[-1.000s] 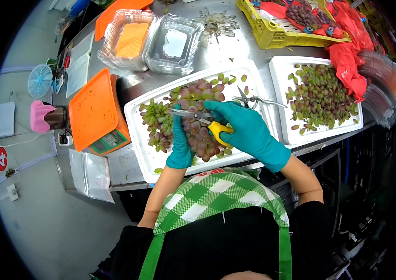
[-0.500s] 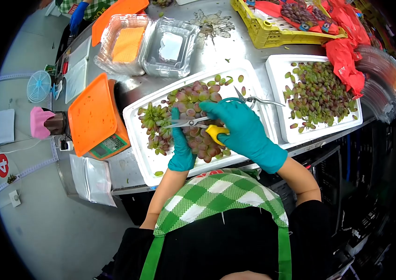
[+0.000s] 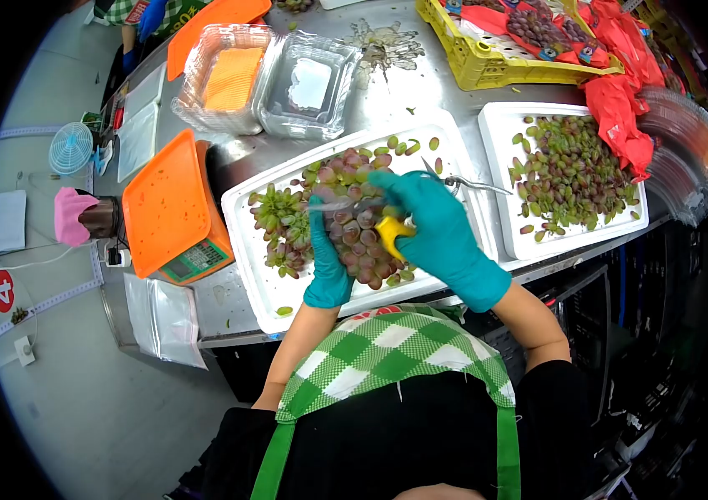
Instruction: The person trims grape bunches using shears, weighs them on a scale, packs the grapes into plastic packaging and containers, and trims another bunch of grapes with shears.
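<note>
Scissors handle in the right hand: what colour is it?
Yellow; the scissors handle shows in the head view.

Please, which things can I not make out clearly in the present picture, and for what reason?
In the head view:
- Scissor blades: blurred, probably by motion.
- Left hand: some fingers hidden by the grape bunch.
- Grey shears: partly hidden by the right hand.
- Scale display: figures too small.
- Co-worker's apron: cut off by the top edge.
</note>
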`<control>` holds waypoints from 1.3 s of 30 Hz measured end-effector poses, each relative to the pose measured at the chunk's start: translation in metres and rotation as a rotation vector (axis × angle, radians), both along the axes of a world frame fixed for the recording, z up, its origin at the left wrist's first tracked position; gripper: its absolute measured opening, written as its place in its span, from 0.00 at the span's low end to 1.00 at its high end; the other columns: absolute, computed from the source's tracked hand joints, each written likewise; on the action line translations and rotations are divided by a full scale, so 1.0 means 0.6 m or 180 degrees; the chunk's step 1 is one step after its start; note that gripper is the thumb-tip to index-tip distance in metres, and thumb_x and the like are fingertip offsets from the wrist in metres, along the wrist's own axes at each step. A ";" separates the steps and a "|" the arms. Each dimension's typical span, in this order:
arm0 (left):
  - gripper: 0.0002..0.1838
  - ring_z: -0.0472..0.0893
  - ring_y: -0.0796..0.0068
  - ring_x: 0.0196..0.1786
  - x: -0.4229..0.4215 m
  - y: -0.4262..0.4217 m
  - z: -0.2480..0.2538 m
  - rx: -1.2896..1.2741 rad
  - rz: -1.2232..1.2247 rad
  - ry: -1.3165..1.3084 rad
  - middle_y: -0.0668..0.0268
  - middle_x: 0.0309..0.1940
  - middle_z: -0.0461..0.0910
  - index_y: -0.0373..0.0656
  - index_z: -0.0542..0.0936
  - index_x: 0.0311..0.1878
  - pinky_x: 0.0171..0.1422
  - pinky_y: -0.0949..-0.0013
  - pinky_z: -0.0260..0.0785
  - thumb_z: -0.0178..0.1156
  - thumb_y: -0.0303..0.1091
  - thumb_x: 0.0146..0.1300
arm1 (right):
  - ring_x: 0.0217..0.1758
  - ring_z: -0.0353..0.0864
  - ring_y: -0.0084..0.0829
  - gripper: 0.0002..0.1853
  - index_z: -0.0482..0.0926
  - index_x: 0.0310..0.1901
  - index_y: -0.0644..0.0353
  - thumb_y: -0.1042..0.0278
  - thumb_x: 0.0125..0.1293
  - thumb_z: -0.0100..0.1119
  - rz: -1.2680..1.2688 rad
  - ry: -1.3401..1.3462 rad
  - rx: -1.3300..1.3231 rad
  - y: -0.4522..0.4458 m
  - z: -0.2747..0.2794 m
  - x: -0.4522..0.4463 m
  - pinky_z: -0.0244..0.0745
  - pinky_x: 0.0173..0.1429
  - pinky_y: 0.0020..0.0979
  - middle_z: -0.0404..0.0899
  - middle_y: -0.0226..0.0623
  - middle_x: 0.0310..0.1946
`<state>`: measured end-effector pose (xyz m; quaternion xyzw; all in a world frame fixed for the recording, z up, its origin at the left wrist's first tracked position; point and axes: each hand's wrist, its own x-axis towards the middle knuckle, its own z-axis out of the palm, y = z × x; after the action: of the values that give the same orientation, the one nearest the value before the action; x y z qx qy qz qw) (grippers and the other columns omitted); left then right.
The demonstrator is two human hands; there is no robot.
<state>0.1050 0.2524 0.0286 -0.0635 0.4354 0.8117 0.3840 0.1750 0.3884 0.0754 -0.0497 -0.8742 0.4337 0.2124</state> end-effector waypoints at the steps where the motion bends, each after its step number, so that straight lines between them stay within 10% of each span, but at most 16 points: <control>1: 0.32 0.72 0.68 0.51 -0.002 0.002 0.006 -0.0083 0.0049 0.0039 0.62 0.51 0.69 0.45 0.62 0.56 0.55 0.67 0.66 0.42 0.59 0.58 | 0.33 0.70 0.37 0.29 0.65 0.51 0.55 0.70 0.43 0.60 -0.0122 -0.0081 0.0273 0.007 0.010 0.002 0.67 0.36 0.35 0.70 0.35 0.27; 18: 0.31 0.71 0.68 0.52 -0.004 0.002 0.017 -0.0071 0.0029 -0.0019 0.62 0.52 0.68 0.44 0.61 0.57 0.56 0.67 0.65 0.41 0.58 0.59 | 0.28 0.77 0.24 0.22 0.69 0.48 0.54 0.71 0.48 0.60 -0.0281 -0.0619 -0.2160 -0.021 -0.029 0.003 0.73 0.32 0.24 0.77 0.34 0.30; 23: 0.32 0.68 0.68 0.55 -0.011 -0.001 0.016 0.0238 -0.0119 -0.0019 0.62 0.55 0.65 0.46 0.59 0.59 0.57 0.66 0.63 0.39 0.59 0.59 | 0.31 0.75 0.33 0.28 0.66 0.51 0.52 0.73 0.44 0.62 -0.0757 -0.0148 -0.0148 0.025 0.000 0.011 0.71 0.35 0.30 0.74 0.36 0.33; 31: 0.29 0.73 0.71 0.48 0.005 -0.002 0.002 -0.0338 0.0073 0.0155 0.64 0.47 0.72 0.44 0.65 0.54 0.53 0.69 0.67 0.44 0.58 0.58 | 0.30 0.75 0.29 0.28 0.70 0.50 0.50 0.75 0.43 0.62 -0.0433 -0.0432 0.0571 -0.041 -0.002 -0.001 0.71 0.34 0.28 0.75 0.33 0.30; 39: 0.30 0.70 0.68 0.54 0.000 0.002 0.024 0.0051 0.0068 -0.0086 0.61 0.53 0.67 0.44 0.62 0.57 0.58 0.66 0.63 0.41 0.56 0.59 | 0.30 0.79 0.29 0.20 0.70 0.46 0.56 0.69 0.49 0.61 -0.0374 -0.0392 -0.2014 -0.018 -0.016 0.001 0.72 0.33 0.25 0.78 0.38 0.31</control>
<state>0.1048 0.2536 0.0429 -0.0760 0.4230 0.8183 0.3816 0.1757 0.3775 0.0657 -0.1898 -0.7030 0.6670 0.1578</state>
